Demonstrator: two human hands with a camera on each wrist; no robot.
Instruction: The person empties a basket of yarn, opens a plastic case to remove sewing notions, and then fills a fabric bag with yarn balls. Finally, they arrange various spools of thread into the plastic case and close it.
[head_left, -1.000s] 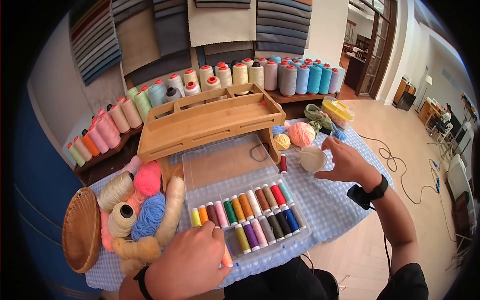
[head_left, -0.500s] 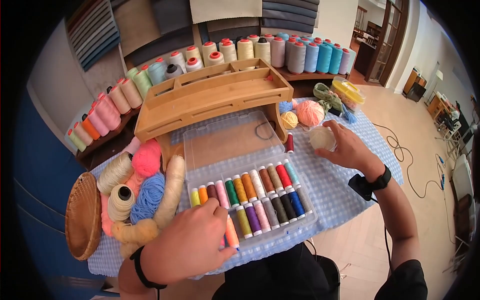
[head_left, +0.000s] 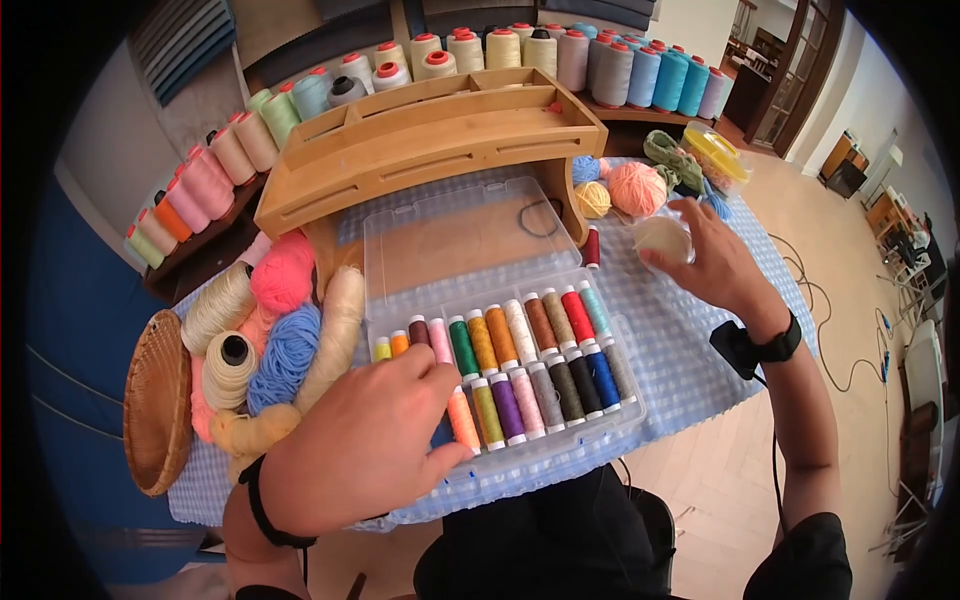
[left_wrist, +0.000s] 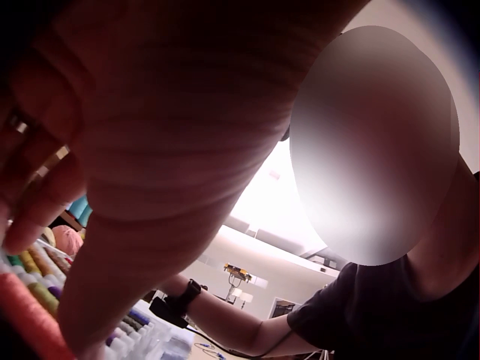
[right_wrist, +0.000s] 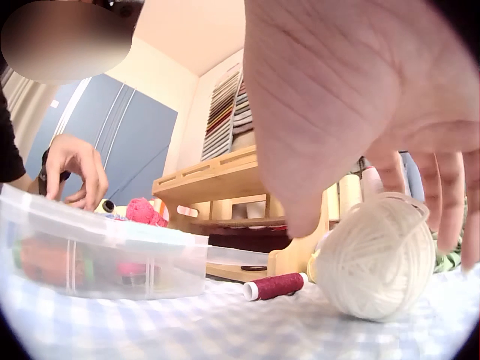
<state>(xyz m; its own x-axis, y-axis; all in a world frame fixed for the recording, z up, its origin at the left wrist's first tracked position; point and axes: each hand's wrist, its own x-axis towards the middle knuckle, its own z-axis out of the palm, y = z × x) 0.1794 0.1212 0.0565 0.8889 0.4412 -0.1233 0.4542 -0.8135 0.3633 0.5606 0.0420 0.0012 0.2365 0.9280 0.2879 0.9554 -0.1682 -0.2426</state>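
The head view lays out the open plastic box (head_left: 625, 420) with its two rows of thread spools (head_left: 506, 408) on the desk (head_left: 700, 365), while the low right wrist view shows only the box's cloudy side wall. That lower angle reveals what the head view cannot: the white yarn ball (right_wrist: 375, 259) rests on the checked cloth (right_wrist: 247, 322), with the maroon spool (right_wrist: 276, 286) lying on its side between ball and box, in front of the wooden rack (right_wrist: 214, 169). The left wrist view is mostly dark palm, with a few spools at its lower left corner. The right hand (head_left: 728, 262) is spread over the white yarn ball, its fingers long and parted, thumb pointing down near the ball; whether any fingertip touches it, I cannot tell. The left hand (head_left: 365, 440) reaches over the left end of the box, palm down with fingers bent, its thumb beside the lower end of the orange spool (head_left: 463, 422) in the front row. The hand's own back hides the fingertips, so I cannot tell whether they pinch a spool.
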